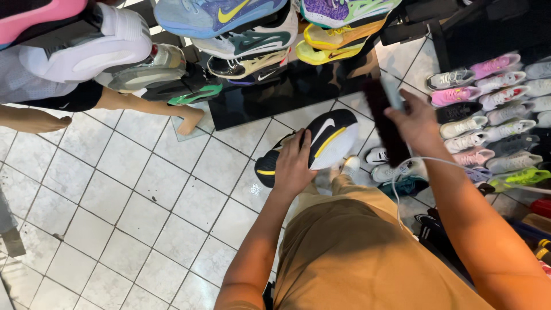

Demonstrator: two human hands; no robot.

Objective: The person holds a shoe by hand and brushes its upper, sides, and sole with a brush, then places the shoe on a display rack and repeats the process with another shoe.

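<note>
I see rows of sneakers [493,115] on the tiled floor [132,195], right of the black sneaker [313,146] w/ yellow stripe. My left hand [294,166] grips that sneaker from below; right hand [416,123], closed round a dark brush [385,123], sits just right of it.

Black sneaker [321,143] (yellow stripe), dark brush [385,120]

Two hands are in view: the left hand [294,166] holds one black shoe [313,146] with a yellow stripe, and the right hand [416,123] holds one dark brush [385,117]. One white cable [422,163] hangs by the right arm. Roughly ten shoes hang on the far display [247,34]. On the floor at right, shoes [488,109] lie in rows, too many and too cropped to count exactly.
</note>
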